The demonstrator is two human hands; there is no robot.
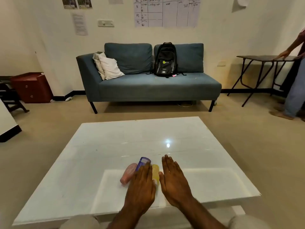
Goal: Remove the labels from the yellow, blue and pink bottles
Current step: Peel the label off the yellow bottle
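Note:
Three small bottles lie side by side on the white table (pixel 206 146), near its front edge. The pink bottle (pixel 129 174) is on the left, the blue bottle (pixel 143 162) with its label in the middle, the yellow bottle (pixel 155 173) on the right. My left hand (pixel 143 184) lies flat with fingers stretched out over the blue bottle and hides most of it. My right hand (pixel 173 177) rests flat and open on the table just right of the yellow bottle, holding nothing.
Beyond the table stands a blue sofa (pixel 148 86) with a black backpack (pixel 165 60) and pillows. A folding table (pixel 264 58) stands at the right, where another person (pixel 295 76) leans on it. A red cabinet (pixel 31 87) is at the far left.

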